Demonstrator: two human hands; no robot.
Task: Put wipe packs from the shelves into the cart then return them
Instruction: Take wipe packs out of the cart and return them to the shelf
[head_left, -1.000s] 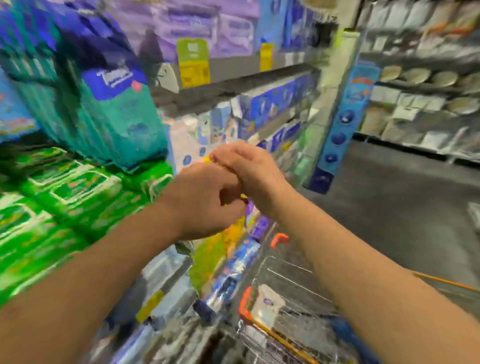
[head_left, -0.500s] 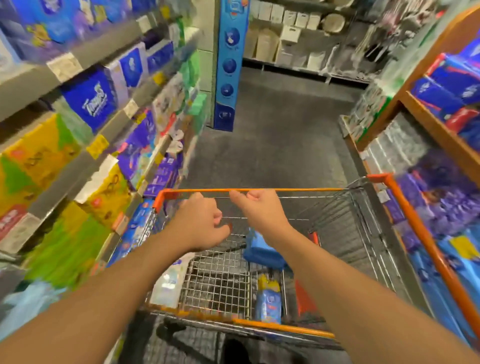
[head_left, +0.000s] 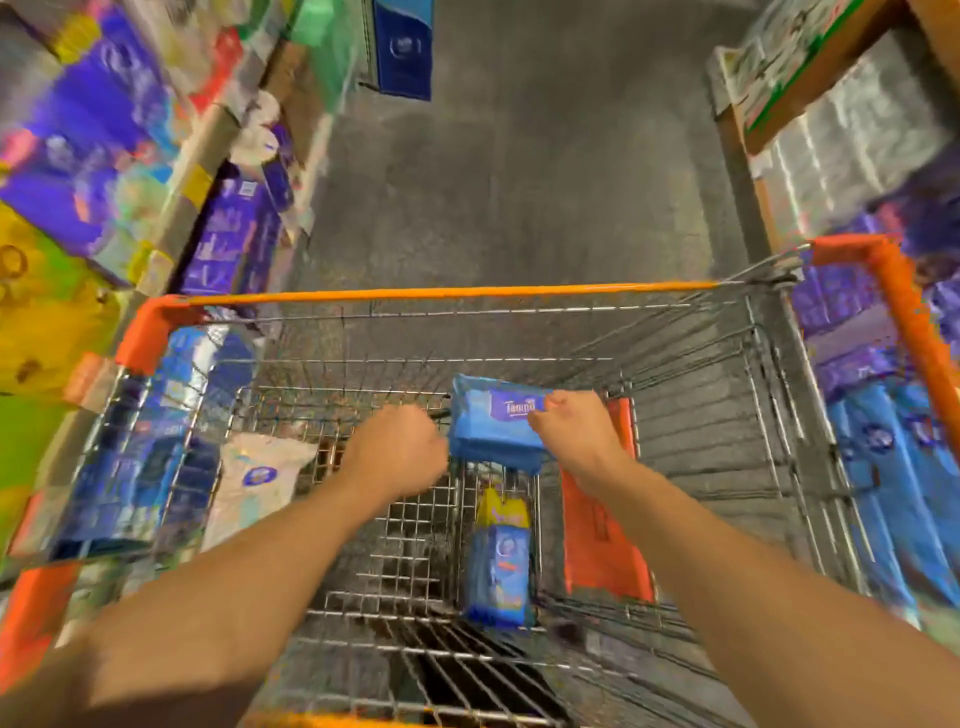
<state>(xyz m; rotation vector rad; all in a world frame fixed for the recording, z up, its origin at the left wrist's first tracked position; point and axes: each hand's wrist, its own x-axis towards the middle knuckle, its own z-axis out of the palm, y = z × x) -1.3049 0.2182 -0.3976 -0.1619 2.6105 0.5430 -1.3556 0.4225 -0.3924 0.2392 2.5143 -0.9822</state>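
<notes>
A wire cart with an orange rim fills the lower view. Inside it, a blue wipe pack sits near the middle. My right hand grips its right edge. My left hand is curled into a fist against its left edge, with the fingers hidden behind the hand. A white pack lies at the cart's left side. A blue and yellow pack stands on edge below the blue one.
An orange flap hangs inside the cart at the right. Shelves of purple, yellow and green packs line the left. Blue and purple packs line the right shelf. Grey aisle floor stretches ahead.
The view swung from the left shelf down into the cart. Both hands dropped from the cart's front rim into the basket and closed on the blue wipe pack.
</notes>
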